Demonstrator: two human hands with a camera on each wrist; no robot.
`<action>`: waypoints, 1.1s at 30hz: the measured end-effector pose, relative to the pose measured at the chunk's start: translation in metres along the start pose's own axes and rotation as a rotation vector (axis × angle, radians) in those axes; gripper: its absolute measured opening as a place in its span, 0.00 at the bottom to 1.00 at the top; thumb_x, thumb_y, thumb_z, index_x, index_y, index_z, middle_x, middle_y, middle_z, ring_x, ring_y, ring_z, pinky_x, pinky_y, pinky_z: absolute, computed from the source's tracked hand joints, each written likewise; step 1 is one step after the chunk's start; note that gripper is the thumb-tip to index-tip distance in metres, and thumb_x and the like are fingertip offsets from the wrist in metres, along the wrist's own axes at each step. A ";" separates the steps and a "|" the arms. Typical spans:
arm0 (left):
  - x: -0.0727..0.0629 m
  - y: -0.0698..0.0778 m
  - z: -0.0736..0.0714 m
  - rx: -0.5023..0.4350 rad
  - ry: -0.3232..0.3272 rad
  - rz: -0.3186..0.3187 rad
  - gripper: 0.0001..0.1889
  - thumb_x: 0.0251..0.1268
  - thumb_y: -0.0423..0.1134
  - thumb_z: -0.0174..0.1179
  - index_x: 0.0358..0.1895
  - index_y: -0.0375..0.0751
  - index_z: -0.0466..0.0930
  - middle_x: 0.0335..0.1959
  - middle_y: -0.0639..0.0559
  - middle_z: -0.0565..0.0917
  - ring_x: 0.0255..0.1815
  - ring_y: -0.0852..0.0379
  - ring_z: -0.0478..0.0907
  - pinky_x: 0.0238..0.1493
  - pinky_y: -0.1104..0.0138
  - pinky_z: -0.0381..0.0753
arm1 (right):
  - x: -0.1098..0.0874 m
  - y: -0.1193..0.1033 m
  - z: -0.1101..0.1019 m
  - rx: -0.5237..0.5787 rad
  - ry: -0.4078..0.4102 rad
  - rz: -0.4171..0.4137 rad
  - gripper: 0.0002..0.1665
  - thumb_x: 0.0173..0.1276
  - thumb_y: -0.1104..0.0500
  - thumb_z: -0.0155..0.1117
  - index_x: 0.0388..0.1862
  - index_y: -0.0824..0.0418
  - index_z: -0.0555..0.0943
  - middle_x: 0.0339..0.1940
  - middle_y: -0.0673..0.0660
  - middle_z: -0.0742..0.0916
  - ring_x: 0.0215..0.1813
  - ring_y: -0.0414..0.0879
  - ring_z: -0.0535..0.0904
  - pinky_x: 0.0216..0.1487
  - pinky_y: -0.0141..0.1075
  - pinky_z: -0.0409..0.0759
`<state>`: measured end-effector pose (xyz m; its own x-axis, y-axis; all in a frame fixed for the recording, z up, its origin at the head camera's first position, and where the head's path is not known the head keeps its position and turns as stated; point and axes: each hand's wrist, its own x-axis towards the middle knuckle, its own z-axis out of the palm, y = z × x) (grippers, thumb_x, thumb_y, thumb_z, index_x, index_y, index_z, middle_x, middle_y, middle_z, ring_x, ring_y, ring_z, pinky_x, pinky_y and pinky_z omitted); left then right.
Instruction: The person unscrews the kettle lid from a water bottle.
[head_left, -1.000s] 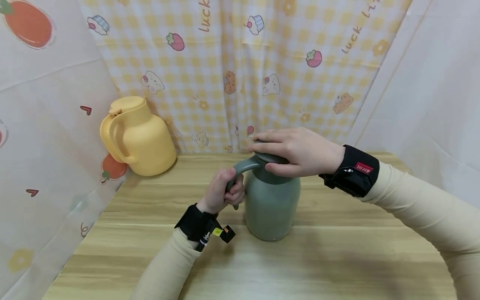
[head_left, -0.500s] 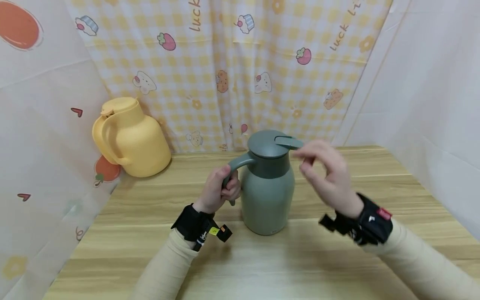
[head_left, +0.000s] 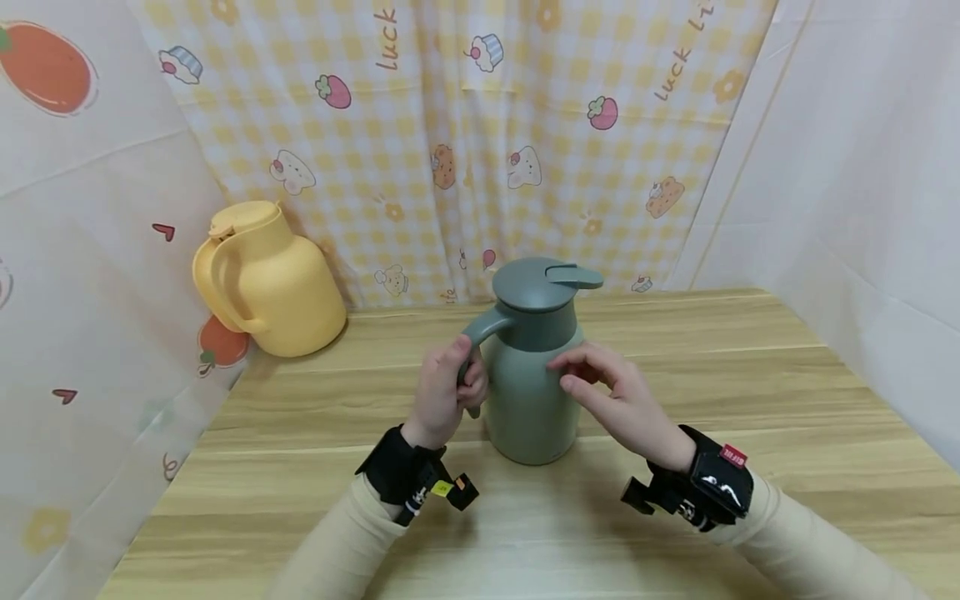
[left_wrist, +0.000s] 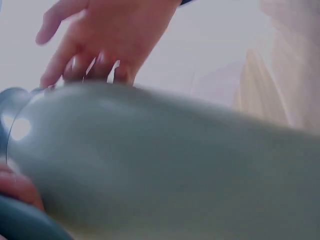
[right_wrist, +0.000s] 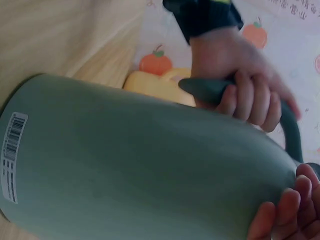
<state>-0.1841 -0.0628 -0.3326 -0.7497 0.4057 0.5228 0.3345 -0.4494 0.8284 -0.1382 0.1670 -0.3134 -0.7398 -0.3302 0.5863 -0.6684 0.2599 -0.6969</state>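
Observation:
A green thermos jug [head_left: 525, 417] stands upright on the wooden table. Its round lid [head_left: 525, 287] is on, and a flat lever [head_left: 579, 277] on top points right. My left hand [head_left: 438, 387] grips the jug's curved handle [head_left: 489, 323], fingers wrapped round it, as the right wrist view also shows. On the other side my right hand [head_left: 626, 404] is at the jug's shoulder, fingers loosely bent and not round anything. In the right wrist view its fingertips [right_wrist: 287, 207] lie over the green wall; whether they touch it I cannot tell.
Back left, a yellow jug [head_left: 288, 292] of similar shape stands against the printed curtain [head_left: 420, 192]. Wood-grain tabletop [head_left: 720, 367] stretches to the right, up to a white cloth [head_left: 855, 192]. A barcode label [right_wrist: 14, 157] is near the green jug's base.
My right hand has come off the lid, moved right past the lever, then dropped to beside the jug's shoulder. The lid and lever are uncovered. The left hand keeps its grip.

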 end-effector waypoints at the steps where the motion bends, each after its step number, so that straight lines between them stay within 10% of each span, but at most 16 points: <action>1: -0.001 0.000 0.004 0.007 0.025 -0.005 0.26 0.76 0.54 0.44 0.18 0.44 0.60 0.10 0.54 0.54 0.10 0.57 0.49 0.14 0.65 0.48 | 0.001 0.001 0.000 0.003 0.009 -0.002 0.12 0.67 0.73 0.57 0.45 0.63 0.81 0.41 0.54 0.83 0.41 0.43 0.76 0.41 0.32 0.75; 16: -0.006 -0.014 0.064 0.189 0.194 0.090 0.27 0.79 0.50 0.39 0.23 0.32 0.63 0.13 0.51 0.61 0.12 0.61 0.56 0.15 0.68 0.55 | 0.022 0.013 -0.017 -0.094 -0.004 0.178 0.06 0.70 0.62 0.58 0.37 0.61 0.70 0.31 0.55 0.71 0.32 0.48 0.68 0.33 0.35 0.66; 27: -0.001 -0.042 0.099 0.221 -0.074 0.203 0.17 0.82 0.43 0.34 0.37 0.33 0.62 0.20 0.43 0.63 0.20 0.51 0.61 0.26 0.66 0.65 | 0.015 0.005 -0.015 0.017 -0.035 0.159 0.19 0.77 0.48 0.51 0.47 0.65 0.75 0.39 0.56 0.77 0.40 0.48 0.74 0.40 0.37 0.74; 33: 0.004 -0.027 0.093 0.382 -0.114 0.111 0.14 0.82 0.41 0.34 0.39 0.37 0.65 0.25 0.48 0.67 0.22 0.58 0.62 0.28 0.67 0.65 | 0.016 -0.011 -0.012 0.246 -0.125 0.177 0.14 0.77 0.58 0.52 0.50 0.67 0.78 0.34 0.60 0.79 0.23 0.46 0.76 0.22 0.40 0.77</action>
<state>-0.1429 0.0252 -0.3342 -0.6360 0.4665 0.6147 0.6138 -0.1769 0.7693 -0.1434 0.1702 -0.2915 -0.8171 -0.4126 0.4026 -0.4803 0.1010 -0.8713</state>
